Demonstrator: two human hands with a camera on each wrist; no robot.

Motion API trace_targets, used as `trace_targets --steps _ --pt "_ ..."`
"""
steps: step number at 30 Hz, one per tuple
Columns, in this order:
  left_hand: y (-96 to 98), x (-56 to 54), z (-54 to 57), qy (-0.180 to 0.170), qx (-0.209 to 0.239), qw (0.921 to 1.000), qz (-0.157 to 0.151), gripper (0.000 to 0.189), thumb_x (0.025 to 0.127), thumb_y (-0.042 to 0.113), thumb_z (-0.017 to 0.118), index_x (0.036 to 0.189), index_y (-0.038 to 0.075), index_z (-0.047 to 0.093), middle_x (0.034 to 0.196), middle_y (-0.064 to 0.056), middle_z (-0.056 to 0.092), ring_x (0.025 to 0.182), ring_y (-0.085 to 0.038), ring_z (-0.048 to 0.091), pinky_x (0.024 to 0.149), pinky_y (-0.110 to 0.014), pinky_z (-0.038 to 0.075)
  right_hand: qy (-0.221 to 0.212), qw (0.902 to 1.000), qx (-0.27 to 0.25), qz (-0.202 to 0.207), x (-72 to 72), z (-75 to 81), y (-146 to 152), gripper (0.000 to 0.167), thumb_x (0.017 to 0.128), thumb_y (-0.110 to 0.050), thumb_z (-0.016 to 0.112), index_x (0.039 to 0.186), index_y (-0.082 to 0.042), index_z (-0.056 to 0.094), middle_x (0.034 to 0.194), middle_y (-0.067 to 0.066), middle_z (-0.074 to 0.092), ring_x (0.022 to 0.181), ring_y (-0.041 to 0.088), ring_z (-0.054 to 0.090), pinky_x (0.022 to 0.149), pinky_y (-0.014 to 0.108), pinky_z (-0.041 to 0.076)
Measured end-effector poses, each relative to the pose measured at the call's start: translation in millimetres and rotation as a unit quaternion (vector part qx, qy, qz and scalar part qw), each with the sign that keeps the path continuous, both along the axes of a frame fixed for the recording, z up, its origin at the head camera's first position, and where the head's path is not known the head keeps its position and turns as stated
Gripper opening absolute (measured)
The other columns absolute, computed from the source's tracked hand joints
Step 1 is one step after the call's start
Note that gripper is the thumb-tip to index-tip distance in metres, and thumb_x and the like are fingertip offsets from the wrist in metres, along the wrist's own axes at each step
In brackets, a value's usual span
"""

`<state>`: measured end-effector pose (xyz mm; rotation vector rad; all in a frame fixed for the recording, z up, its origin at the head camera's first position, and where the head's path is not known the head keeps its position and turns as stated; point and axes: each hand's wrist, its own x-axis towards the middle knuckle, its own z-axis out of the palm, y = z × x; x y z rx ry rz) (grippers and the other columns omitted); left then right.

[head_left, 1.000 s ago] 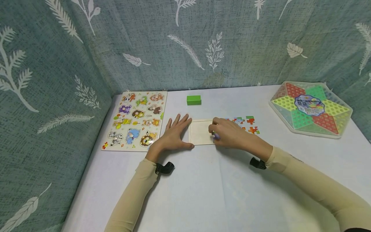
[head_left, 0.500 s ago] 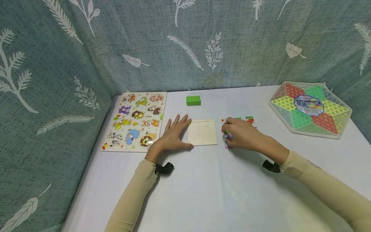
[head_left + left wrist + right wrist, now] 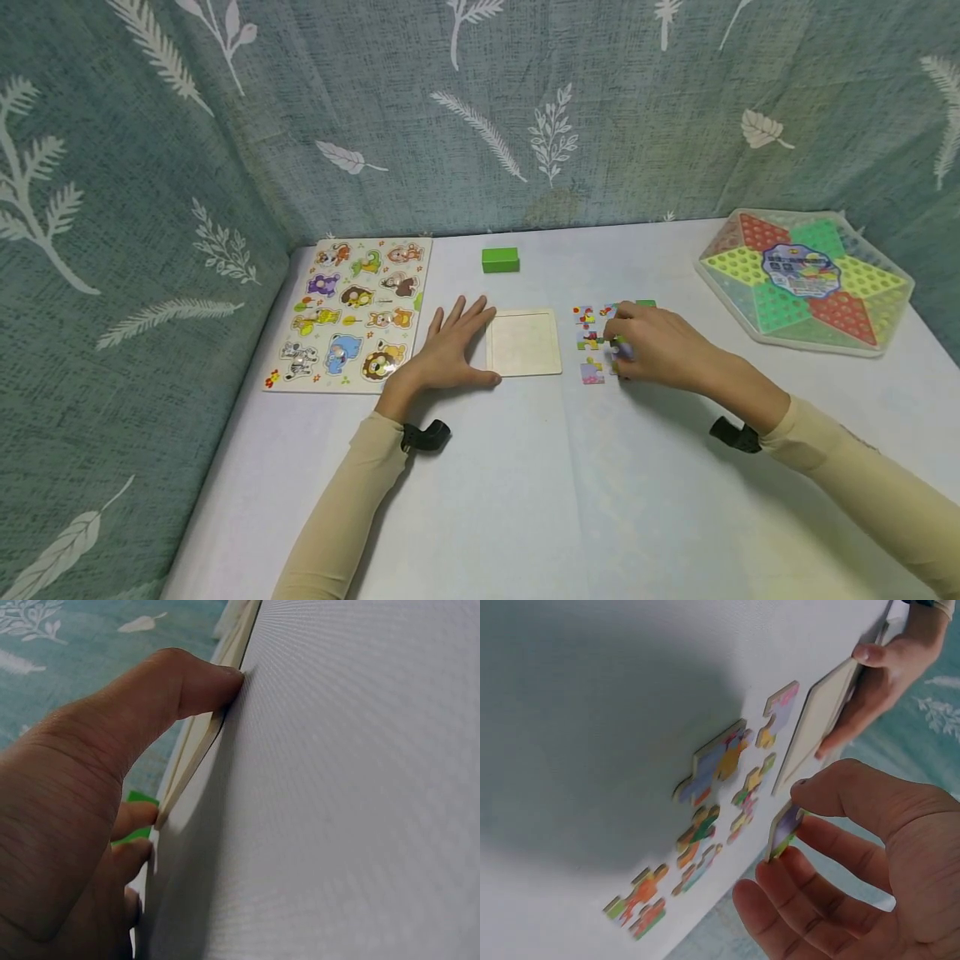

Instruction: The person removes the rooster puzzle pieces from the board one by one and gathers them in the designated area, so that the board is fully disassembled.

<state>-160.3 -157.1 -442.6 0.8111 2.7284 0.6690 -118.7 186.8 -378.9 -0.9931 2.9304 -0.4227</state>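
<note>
In the head view, my left hand [image 3: 450, 354] rests with spread fingers at the left side of a small wooden puzzle tray [image 3: 523, 343]. Its thumb touches the tray's near corner and a fingertip its far corner, as the left wrist view also shows. The tray's inner face is bare. To the right, my right hand [image 3: 663, 346] is over the loose jigsaw pieces [image 3: 592, 372], hiding some of them. Seen from the right wrist, thumb and fingers pinch one purple and green jigsaw piece [image 3: 784, 829], held tilted above the table. Several other pieces [image 3: 724, 761] lie flat beneath.
An animal peg puzzle board [image 3: 375, 340] lies at the left, close to my left wrist. Behind the tray stands a small green block [image 3: 500, 260]. A hexagonal game box [image 3: 801, 279] occupies the back right. Patterned cloth [image 3: 480, 125] hangs behind the white table.
My right hand has moved right, from over the tray to above the loose pieces, carrying the jigsaw piece and uncovering the tray. My left hand has stayed put.
</note>
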Motion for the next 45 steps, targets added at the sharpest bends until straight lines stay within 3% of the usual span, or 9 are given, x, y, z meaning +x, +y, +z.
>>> trace_targets --steps 9,16,25,35,45 --pt "-1.3 -0.8 0.1 0.007 0.001 1.0000 -0.001 0.112 0.072 0.051 0.084 0.160 0.014 0.026 0.167 -0.005 0.011 0.152 -0.031 -0.004 0.117 -0.056 -0.010 0.003 1.0000 -0.006 -0.005 4.6 -1.7 20 0.025 0.072 -0.009 0.083 0.096 -0.007 0.074 0.089 0.003 0.059 0.070 0.016 0.049 0.062 0.034 0.045" --pt "-2.4 -1.5 0.2 0.005 0.001 1.0000 -0.004 0.111 0.073 0.053 0.083 0.160 0.014 0.026 0.168 -0.005 0.010 0.153 -0.029 -0.005 0.117 -0.055 -0.009 0.004 0.9999 -0.007 -0.013 7.6 -1.3 33 0.026 0.071 -0.007 0.083 0.094 -0.007 0.071 0.093 0.004 0.060 0.075 0.018 0.054 0.066 0.038 0.048" --pt "-3.7 0.5 -1.2 0.000 -0.003 1.0000 0.002 0.113 0.072 0.054 0.083 0.160 0.015 0.025 0.168 -0.003 0.009 0.153 -0.029 -0.006 0.117 -0.055 -0.010 -0.005 0.9999 -0.007 -0.011 12.1 -5.7 44 0.027 0.071 -0.006 0.082 0.095 -0.006 0.072 0.089 0.002 0.059 0.073 0.016 0.053 0.063 0.038 0.048" --pt "-3.5 -0.9 -1.4 0.001 -0.001 1.0000 0.001 0.111 0.074 0.052 0.084 0.160 0.015 0.025 0.168 -0.003 0.009 0.153 -0.028 -0.006 0.118 -0.054 -0.010 -0.018 0.9995 -0.003 -0.027 16.6 -14.2 48 0.026 0.072 -0.005 0.083 0.095 -0.006 0.073 0.096 0.008 0.064 0.084 0.026 0.063 0.071 0.046 0.053" --pt "-0.6 -0.5 -0.5 0.000 0.000 1.0000 0.000 0.111 0.073 0.052 0.084 0.160 0.015 0.025 0.168 -0.003 0.009 0.153 -0.029 -0.005 0.118 -0.054 -0.009 -0.022 0.9991 -0.010 -0.034 19.9 -24.4 51 0.025 0.070 -0.003 0.082 0.092 -0.006 0.072 0.099 0.010 0.066 0.091 0.029 0.064 0.077 0.049 0.053"
